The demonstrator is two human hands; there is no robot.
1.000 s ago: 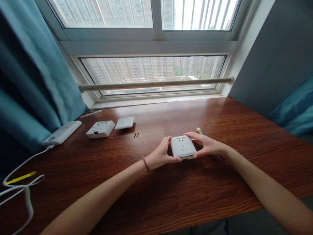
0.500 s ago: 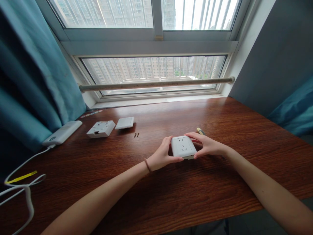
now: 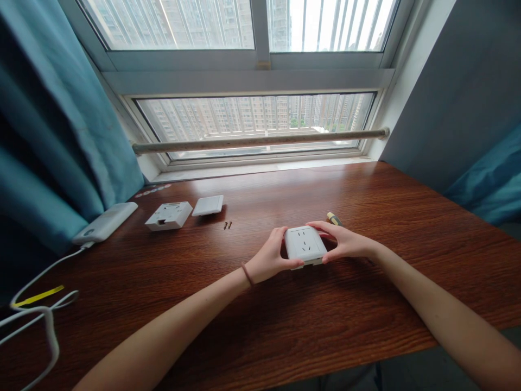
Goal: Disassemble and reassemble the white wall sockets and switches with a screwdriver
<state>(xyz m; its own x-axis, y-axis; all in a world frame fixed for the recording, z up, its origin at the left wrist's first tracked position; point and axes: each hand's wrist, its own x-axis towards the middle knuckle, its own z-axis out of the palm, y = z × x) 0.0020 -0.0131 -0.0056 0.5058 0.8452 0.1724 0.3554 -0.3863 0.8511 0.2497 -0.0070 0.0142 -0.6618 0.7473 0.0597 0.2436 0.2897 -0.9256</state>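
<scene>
A white wall socket (image 3: 305,244) with dark slots on its face is held between my two hands, face up and tipped toward me. My left hand (image 3: 272,254) grips its left side, thumb along the front edge and fingers at the back corner. On the right side, my right hand (image 3: 344,241) pinches it with the thumb at the front corner and fingers at the back. Behind the right hand lies a screwdriver (image 3: 334,219) with a yellow and dark handle, its shaft hidden. Two small screws (image 3: 227,225) lie on the table to the left.
The brown wooden table (image 3: 228,336) carries a white mounting box (image 3: 169,216), a flat white cover plate (image 3: 208,205) and a white power bank (image 3: 106,222) with a cable (image 3: 51,331). A yellow strip (image 3: 38,296) lies by the cable. A window rail (image 3: 260,141) runs behind.
Both hands keep the same hold on the socket. It has tilted very slightly, and a little more of its lower front edge shows. The camera view has shifted a touch.
</scene>
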